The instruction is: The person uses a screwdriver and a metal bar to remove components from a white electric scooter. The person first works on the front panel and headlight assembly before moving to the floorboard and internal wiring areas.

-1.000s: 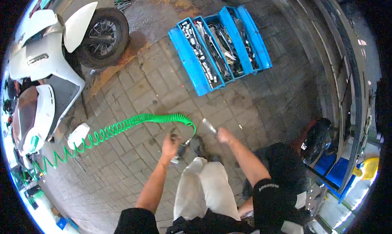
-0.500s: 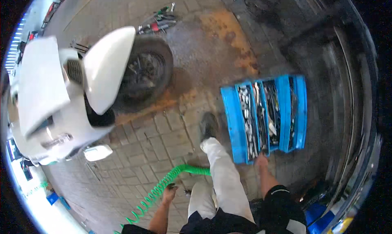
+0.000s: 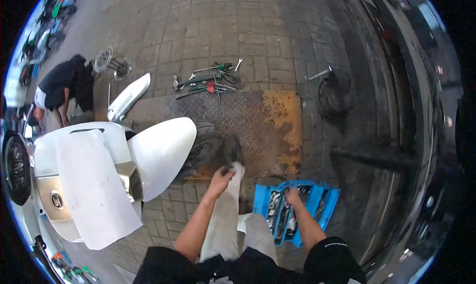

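My left hand (image 3: 220, 180) is closed on something small and dark that I cannot make out, held above my pale trouser leg (image 3: 222, 219). Lower right, my right hand (image 3: 293, 195) reaches into the open blue cantilever toolbox (image 3: 327, 209), among the metal sockets and tools (image 3: 273, 207) in its trays; its fingertips are too unclear to read. My foot rests on a rusty metal floor plate (image 3: 270, 120), beside the front wheel (image 3: 203, 152) of a white scooter (image 3: 161, 155), which has a white sheet (image 3: 89, 185) lying over its front.
Loose hand tools (image 3: 210, 80) lie past the plate, near a white body panel (image 3: 129, 95) and metal discs (image 3: 104, 61). Another person (image 3: 57, 83) bends over at upper left. A round dark object (image 3: 332, 98) sits right of the plate, before a dark metal structure (image 3: 396, 135).
I have stepped toward the plate and scooter. The toolbox, formerly ahead, is now low at my right with my right hand inside it. The green coiled hose has left view; the other person has appeared.
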`<state>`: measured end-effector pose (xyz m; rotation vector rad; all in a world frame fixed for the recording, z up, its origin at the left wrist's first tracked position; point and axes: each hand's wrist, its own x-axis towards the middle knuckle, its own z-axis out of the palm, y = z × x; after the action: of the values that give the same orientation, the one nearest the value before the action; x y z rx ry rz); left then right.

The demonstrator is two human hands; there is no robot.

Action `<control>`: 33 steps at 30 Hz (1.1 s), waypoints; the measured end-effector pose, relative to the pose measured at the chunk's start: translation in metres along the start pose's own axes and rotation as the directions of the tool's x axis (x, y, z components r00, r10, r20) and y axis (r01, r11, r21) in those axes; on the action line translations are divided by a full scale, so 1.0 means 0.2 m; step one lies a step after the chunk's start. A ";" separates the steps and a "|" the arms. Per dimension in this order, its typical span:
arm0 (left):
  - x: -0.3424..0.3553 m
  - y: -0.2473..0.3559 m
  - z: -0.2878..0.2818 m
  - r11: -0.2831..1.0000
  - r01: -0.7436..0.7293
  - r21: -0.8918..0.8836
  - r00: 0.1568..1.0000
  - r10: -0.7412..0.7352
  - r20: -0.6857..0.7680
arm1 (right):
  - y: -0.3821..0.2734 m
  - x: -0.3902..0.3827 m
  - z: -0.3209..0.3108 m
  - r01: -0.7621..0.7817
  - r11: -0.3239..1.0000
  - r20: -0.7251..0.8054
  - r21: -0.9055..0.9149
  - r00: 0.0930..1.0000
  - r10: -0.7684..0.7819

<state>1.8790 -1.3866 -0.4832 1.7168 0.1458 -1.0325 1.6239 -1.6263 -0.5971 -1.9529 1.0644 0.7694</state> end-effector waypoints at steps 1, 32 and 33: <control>0.17 0.08 0.04 0.999 0.005 0.043 1.000 -0.006 0.006 | -0.09 0.10 -0.12 0.048 0.999 -0.088 0.023 0.995 -0.046; 2.14 0.98 0.06 0.774 -0.066 0.630 0.898 0.321 -0.300 | -2.21 1.81 -1.67 0.644 0.764 0.105 -0.047 0.763 -0.637; 2.09 1.06 0.09 0.708 -0.176 0.684 0.856 0.453 -0.249 | -2.21 1.78 -1.74 0.638 0.766 0.207 -0.079 0.762 -0.613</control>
<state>2.2437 -1.6478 -0.6215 2.4713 -0.2883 -0.4534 2.2250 -1.9057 -0.5456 -2.1334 0.1997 0.6198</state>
